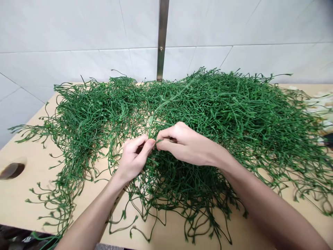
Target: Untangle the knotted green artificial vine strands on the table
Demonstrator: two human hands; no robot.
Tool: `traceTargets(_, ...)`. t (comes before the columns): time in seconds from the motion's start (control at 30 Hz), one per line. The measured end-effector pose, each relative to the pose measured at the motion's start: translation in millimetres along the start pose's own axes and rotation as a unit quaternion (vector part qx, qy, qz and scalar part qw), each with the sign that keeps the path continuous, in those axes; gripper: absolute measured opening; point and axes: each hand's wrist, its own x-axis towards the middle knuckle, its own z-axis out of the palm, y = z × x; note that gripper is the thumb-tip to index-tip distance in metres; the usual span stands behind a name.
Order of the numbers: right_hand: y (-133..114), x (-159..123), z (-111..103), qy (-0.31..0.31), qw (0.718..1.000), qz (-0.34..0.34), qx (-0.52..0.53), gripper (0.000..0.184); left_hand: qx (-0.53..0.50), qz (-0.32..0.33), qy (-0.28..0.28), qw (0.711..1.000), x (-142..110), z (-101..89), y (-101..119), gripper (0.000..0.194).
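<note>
My left hand (135,156) is closed, thumb and forefinger pinching the lower end of a pale green artificial stem (173,99). This stem rises from the fingers through a light green joint (150,120) and slants up to the right over the pile. Close beside it, almost touching, my right hand (184,143) is closed in a pinch. A bit of thin green stem (159,140) shows at its fingertips; the rest is hidden by the fingers. Under and around both hands spreads a tangled heap of dark green plastic stems (231,104) with small forked tips.
The heap covers much of the light wooden table (20,205). White artificial flowers (321,107) lie at the right edge. A round hole (12,171) is in the table at left. Behind stand a tiled wall (78,27) and a metal upright (162,38).
</note>
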Motion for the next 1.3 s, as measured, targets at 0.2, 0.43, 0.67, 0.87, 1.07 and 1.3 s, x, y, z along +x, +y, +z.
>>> traceTargets(0.2,3.8,7.2,-1.1,-0.022,0.994,-0.014,0.109,0.026,-0.129,-0.053,-0.041,0.989,-0.5,-0.3,0.0,0.04)
traceTargets(0.43,7.4,12.3,12.0,0.06,0.995,-0.007,0.084,0.021,-0.241,-0.102,-0.058,0.963,3.6,1.2,4.8,0.042)
traceTargets(0.67,11.3,13.2,16.7,0.086,0.992,-0.07,0.056,0.024,-0.415,-0.218,-0.075,0.88,5.8,4.0,7.1,0.039)
traceTargets(0.87,15.6,13.9,14.2,0.071,0.988,-0.123,0.052,0.021,-0.485,-0.249,-0.091,0.833,4.4,1.5,5.8,0.038)
traceTargets(1.07,15.2,11.2,5.2,0.092,0.989,-0.116,0.017,0.024,-0.454,-0.215,-0.017,0.865,8.4,-2.0,8.2,0.041)
traceTargets(1.3,-4.1,2.4,11.9,0.112,0.983,-0.143,-0.005,0.018,-0.224,-0.177,0.043,0.957,9.7,-1.1,10.1,0.036)
